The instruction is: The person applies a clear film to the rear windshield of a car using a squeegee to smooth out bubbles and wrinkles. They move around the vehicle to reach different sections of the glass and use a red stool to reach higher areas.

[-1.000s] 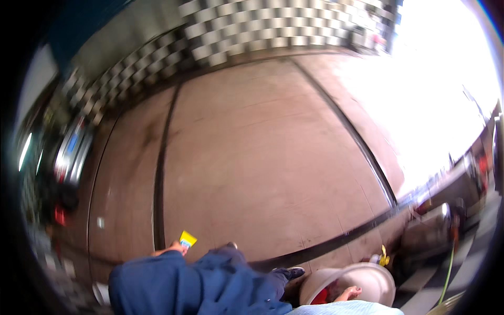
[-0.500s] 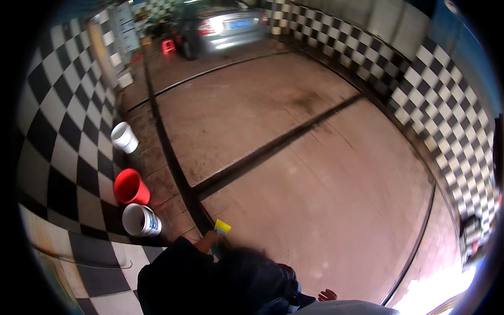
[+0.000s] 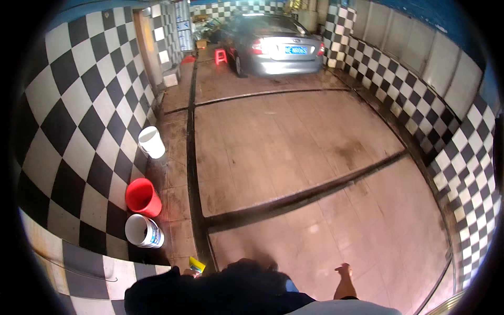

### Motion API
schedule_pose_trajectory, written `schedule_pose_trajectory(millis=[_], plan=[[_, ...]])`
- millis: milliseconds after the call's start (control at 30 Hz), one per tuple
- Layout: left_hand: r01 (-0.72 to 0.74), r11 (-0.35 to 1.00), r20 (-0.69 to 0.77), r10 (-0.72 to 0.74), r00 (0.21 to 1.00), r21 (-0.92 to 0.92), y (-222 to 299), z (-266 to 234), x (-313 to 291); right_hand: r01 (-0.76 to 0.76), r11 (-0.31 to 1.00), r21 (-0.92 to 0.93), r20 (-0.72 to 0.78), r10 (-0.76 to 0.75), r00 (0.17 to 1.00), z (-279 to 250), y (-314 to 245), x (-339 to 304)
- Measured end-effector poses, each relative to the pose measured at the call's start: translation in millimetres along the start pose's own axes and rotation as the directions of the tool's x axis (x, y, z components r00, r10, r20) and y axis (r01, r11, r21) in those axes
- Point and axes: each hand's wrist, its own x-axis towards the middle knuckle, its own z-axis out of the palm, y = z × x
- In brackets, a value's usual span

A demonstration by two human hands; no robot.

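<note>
Low in the picture, my left hand (image 3: 188, 272) is closed on a small flat thing, yellow and teal (image 3: 197, 264); I cannot make out its exact kind. A dark sleeve hides most of that hand. My right hand (image 3: 344, 270) hangs over the brownish floor at the lower right, empty, with its thumb apart from the fingers. Nearest to the left hand stands a white bucket with a printed side (image 3: 144, 231). A red bucket (image 3: 143, 197) touches or nearly touches it, and a plain white bucket (image 3: 151, 142) stands farther along the left wall.
Dark drain channels (image 3: 310, 194) cross the tiled floor (image 3: 294, 136). At the far end a silver car (image 3: 283, 50) is parked, a red stool (image 3: 220, 56) beside it. Checkered walls (image 3: 73, 121) close in both sides. A pale block (image 3: 170, 79) sits by the left doorway.
The view has swung up and turned left, so more of the far end shows. My left hand has drawn back toward my body, and my right forearm has come farther into view.
</note>
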Motion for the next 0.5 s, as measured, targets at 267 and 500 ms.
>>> schedule_pose_trajectory(millis=[267,500], plan=[[-0.314,0.948,-0.324,0.281,0.903,-0.053,174,143,74,0.025,0.566,0.824,0.42,-0.639,0.644,-1,-345,211],[-0.037,0.975,-0.283,-0.028,0.959,-0.221,225,98,181,-0.24,0.642,0.728,0.575,-0.383,0.723,-54,-433,304]])
